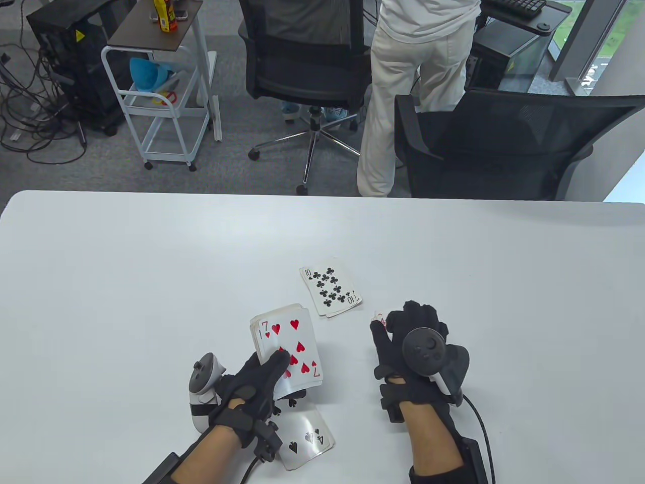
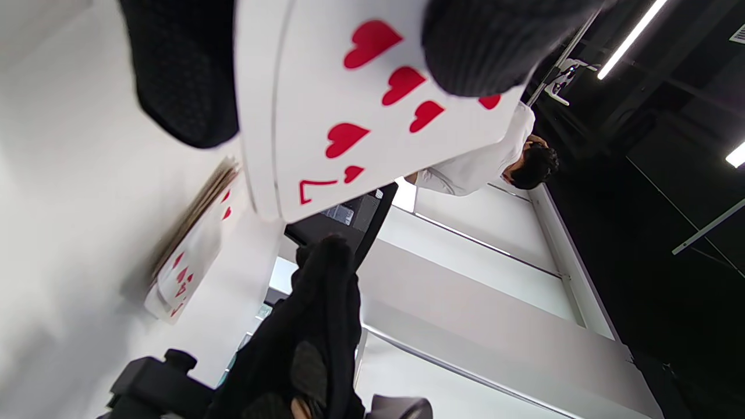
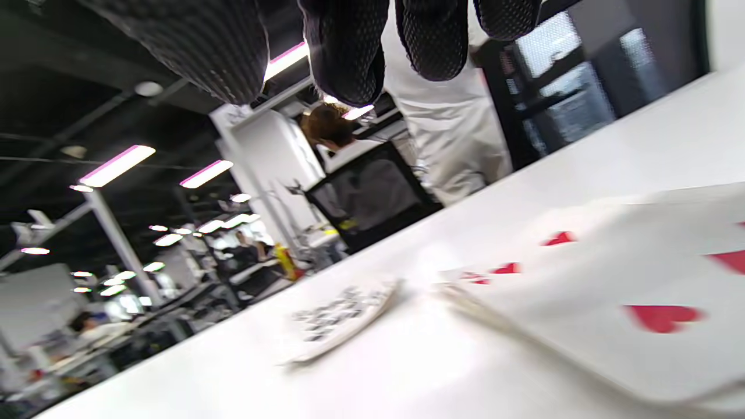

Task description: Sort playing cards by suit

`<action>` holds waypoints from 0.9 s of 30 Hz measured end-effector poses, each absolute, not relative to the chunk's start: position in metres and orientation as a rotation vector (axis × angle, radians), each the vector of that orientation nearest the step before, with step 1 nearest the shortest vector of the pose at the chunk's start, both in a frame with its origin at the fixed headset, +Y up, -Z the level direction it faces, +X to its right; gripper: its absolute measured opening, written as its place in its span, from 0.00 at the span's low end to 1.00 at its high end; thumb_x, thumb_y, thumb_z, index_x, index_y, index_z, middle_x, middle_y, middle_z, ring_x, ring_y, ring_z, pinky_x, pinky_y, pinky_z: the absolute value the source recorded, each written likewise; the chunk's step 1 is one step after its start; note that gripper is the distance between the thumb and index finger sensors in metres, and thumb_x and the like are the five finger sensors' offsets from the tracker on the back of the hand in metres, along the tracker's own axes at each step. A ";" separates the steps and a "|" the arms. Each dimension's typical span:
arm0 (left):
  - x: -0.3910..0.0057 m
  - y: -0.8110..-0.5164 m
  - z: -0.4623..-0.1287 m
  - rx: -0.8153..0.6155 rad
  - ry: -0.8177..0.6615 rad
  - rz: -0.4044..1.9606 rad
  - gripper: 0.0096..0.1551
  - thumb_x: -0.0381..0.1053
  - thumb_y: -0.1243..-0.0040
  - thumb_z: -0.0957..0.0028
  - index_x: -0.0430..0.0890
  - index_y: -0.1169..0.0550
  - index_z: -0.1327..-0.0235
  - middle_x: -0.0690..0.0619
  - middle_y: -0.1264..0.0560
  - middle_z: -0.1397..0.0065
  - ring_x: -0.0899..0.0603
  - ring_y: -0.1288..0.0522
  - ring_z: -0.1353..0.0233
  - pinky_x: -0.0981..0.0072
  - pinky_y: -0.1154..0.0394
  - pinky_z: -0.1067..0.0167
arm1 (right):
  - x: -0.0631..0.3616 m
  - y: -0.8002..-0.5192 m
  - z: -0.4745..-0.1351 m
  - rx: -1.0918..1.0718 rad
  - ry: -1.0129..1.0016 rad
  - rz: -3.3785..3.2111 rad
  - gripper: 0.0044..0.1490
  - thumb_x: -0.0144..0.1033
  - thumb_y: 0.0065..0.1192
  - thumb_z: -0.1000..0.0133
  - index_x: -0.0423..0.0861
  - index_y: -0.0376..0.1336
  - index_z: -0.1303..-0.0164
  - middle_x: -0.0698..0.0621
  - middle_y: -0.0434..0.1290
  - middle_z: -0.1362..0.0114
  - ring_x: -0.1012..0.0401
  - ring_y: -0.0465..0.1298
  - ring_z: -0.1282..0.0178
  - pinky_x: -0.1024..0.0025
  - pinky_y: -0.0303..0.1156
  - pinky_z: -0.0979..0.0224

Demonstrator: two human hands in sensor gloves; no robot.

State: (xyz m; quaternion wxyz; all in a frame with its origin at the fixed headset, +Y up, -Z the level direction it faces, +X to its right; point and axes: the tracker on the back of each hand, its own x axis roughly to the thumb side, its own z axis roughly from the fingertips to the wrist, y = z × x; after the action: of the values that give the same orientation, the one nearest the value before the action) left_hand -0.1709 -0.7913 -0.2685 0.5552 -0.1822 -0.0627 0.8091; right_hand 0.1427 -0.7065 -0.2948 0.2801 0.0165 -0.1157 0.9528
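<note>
The left hand [image 1: 254, 385] holds a deck of cards [image 1: 287, 350] above the white table [image 1: 126, 282], near the front edge. Its thumb lies across the face of the top card, the seven of hearts [image 1: 295, 348], and the other fingers are curled under the deck, so the hand grasps it; the left wrist view shows the same card [image 2: 349, 116] between two gloved fingertips [image 2: 180, 70]. Below this hand, partly covered by the wrist, a small pile of spades [image 1: 307, 438] lies face up on the table, with a four of spades on top. Farther from the person, between the two hands, there is a pile of clubs [image 1: 331, 291] with the ten of clubs on top, lying a little turned. The right hand [image 1: 408, 343] is on the right side, palm down over a pile of red cards [image 1: 379, 319]; only a small corner of this pile shows at the fingers in the table view. The right wrist view shows the red pile [image 3: 611, 297] flat on the table with heart marks, and the clubs pile [image 3: 340, 317] beside it, apart. In that view the fingertips [image 3: 343, 52] hang above the cards, and I cannot tell if they pinch a card or are only relaxed. Behind the table stand two black office chairs [image 1: 494, 146], and a person in light clothes [image 1: 413, 85] stands between them, turned away. On the left is a white cart [image 1: 161, 85].
</note>
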 end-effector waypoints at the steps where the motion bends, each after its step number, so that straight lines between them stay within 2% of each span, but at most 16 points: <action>1: -0.172 -0.791 -0.269 -0.425 -0.146 1.912 0.34 0.61 0.37 0.39 0.52 0.34 0.24 0.51 0.27 0.25 0.39 0.20 0.31 0.54 0.15 0.44 | 0.137 -0.704 -0.292 0.078 -0.339 2.531 0.33 0.53 0.62 0.37 0.39 0.65 0.34 0.33 0.54 0.17 0.32 0.46 0.18 0.25 0.41 0.27; 8: -0.173 -0.791 -0.270 -0.420 -0.144 1.908 0.33 0.60 0.36 0.39 0.52 0.34 0.24 0.51 0.26 0.25 0.39 0.20 0.31 0.54 0.14 0.44 | 0.111 -0.693 -0.278 0.237 -0.423 2.420 0.33 0.54 0.61 0.38 0.39 0.67 0.36 0.34 0.58 0.18 0.33 0.49 0.18 0.24 0.41 0.27; 22: -0.171 -0.791 -0.271 -0.424 -0.156 1.882 0.34 0.56 0.32 0.40 0.53 0.34 0.24 0.52 0.26 0.25 0.40 0.20 0.31 0.55 0.14 0.43 | 0.067 -0.711 -0.273 0.457 -0.134 2.450 0.39 0.58 0.64 0.39 0.39 0.62 0.32 0.33 0.54 0.17 0.32 0.48 0.18 0.24 0.40 0.27; 27: -0.168 -0.788 -0.268 -0.392 -0.179 1.874 0.33 0.59 0.35 0.39 0.52 0.34 0.24 0.51 0.26 0.26 0.39 0.20 0.31 0.54 0.14 0.44 | 0.053 -0.711 -0.266 0.500 -0.204 2.442 0.41 0.59 0.68 0.41 0.38 0.61 0.33 0.34 0.55 0.18 0.32 0.50 0.18 0.24 0.41 0.27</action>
State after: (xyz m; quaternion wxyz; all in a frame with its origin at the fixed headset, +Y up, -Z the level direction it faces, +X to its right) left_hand -0.1680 -0.7881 -0.2681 0.5723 -0.1672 -0.0765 0.7991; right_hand 0.0528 -0.7115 -0.2661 0.3149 0.1897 -0.0773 0.9267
